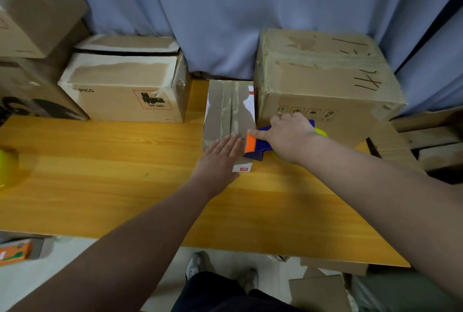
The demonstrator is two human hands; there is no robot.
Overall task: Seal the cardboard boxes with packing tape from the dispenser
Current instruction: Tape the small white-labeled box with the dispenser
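A small narrow cardboard box (229, 108) with old tape strips along its top stands in the middle of the wooden table (100, 174). My left hand (220, 159) lies flat with straight fingers on the box's near end. My right hand (288, 136) grips a blue and orange tape dispenser (254, 147) at the box's near right corner, its orange end against the box. A yellow-green tape roll (322, 132) peeks out behind the hand.
A large taped box (325, 78) stands right of the small one. A PICO-labelled box (125, 91) with open flaps sits back left, more boxes (32, 11) stacked at far left. A yellow tape roll (7, 166) lies at the left edge. Blue curtain (225, 11) behind.
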